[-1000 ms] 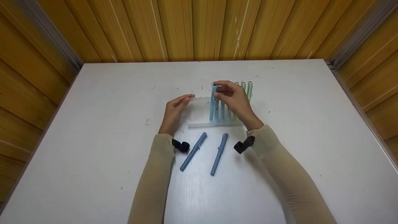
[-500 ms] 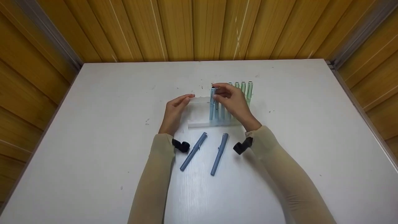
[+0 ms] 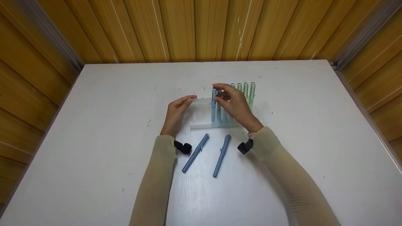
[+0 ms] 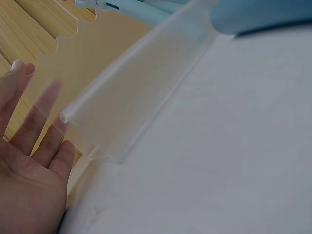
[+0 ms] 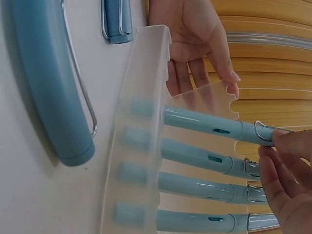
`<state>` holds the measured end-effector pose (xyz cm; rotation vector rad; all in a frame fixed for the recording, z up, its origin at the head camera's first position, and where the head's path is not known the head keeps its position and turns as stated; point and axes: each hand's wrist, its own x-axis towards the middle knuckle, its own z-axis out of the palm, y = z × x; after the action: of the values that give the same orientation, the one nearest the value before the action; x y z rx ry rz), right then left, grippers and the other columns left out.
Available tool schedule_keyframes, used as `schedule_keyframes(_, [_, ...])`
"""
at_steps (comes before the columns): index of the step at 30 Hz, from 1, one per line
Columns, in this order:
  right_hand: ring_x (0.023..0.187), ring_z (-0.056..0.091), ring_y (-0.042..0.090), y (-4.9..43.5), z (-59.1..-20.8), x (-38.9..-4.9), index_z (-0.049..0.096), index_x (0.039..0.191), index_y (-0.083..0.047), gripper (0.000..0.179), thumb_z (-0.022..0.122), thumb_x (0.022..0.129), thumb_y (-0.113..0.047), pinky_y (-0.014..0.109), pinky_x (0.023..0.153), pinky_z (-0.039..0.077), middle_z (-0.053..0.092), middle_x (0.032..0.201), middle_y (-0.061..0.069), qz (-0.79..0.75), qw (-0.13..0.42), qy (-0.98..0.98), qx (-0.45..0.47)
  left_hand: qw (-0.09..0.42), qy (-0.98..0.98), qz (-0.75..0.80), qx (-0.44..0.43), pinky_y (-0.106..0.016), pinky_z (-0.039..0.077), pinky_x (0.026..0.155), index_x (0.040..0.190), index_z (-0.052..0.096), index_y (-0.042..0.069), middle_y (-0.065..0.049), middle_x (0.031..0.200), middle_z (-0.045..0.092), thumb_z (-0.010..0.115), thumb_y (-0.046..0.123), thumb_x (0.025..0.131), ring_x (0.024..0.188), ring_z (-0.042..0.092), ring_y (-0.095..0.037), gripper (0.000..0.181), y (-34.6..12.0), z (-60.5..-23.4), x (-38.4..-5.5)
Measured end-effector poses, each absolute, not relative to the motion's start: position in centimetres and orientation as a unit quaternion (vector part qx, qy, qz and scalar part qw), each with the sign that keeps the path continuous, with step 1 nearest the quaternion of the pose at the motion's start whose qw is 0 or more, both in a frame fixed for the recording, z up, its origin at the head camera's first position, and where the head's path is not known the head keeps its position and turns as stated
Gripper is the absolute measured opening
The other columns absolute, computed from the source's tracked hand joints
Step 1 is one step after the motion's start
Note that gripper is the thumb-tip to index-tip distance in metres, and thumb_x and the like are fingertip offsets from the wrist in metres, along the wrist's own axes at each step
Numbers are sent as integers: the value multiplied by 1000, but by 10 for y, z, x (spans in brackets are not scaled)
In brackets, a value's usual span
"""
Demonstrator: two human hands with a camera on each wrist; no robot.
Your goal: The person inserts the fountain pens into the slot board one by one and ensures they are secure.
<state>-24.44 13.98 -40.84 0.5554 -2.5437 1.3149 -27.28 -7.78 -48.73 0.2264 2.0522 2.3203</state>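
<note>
A frosted clear pen rack point(image 3: 201, 126) stands mid-table, with light blue and green pens upright along its right part. My left hand point(image 3: 177, 114) holds the rack's left end; the left wrist view shows its fingers behind the see-through back panel point(image 4: 97, 58). With thumb and fingers, my right hand point(image 3: 238, 103) pinches the upper part of the leftmost light blue pen point(image 5: 195, 122). That pen's lower end sits behind the rack's front lip point(image 5: 141, 73). More light blue pens point(image 5: 195, 187) stand beside it, partly covered by the right hand in the head view.
Two darker blue pens, a left one point(image 3: 195, 153) and a right one point(image 3: 221, 156), lie on the white table point(image 3: 94, 141) in front of the rack. Green pens point(image 3: 252, 91) fill the rack's right end. Wood-look panels point(image 3: 207, 31) rise behind the table.
The right hand and the pen it pinches have shifted slightly left and down; the pen stands a little straighter and lower in the rack. The left hand stays put.
</note>
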Motion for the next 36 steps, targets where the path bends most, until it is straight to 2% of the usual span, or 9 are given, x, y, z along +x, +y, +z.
schedule_keyframes(8, [98,66,19,140,-407,-247,62,124,-6,39,69,86,-2,28,89,55,59,124,10,415,153,-867,231,12,683,726,82,-34,35,112,114,71,19,4,123,67,64,42,91,125,52,-8,34,-79,-488,-273])
schedule_keyframes(18, [121,54,20,142,-405,-250,64,124,-10,36,69,88,-11,32,103,47,61,127,7,362,166,-888,230,6,677,731,81,-33,35,113,115,71,16,1,123,67,64,40,90,126,53,-11,35,-79,-488,-274])
schedule_keyframes(29, [120,52,19,144,-406,-257,63,125,-9,36,67,90,-15,31,104,45,62,126,6,339,172,-894,238,8,676,733,77,-33,36,112,114,71,17,2,123,67,64,41,90,125,53,-10,35,-79,-488,-274])
schedule_keyframes(36, [120,54,21,143,-406,-262,64,124,-7,36,69,88,-13,32,102,47,63,124,7,328,175,-896,243,10,658,749,77,-35,36,112,114,71,13,-1,123,67,66,35,90,126,52,-13,33,-79,-488,-274])
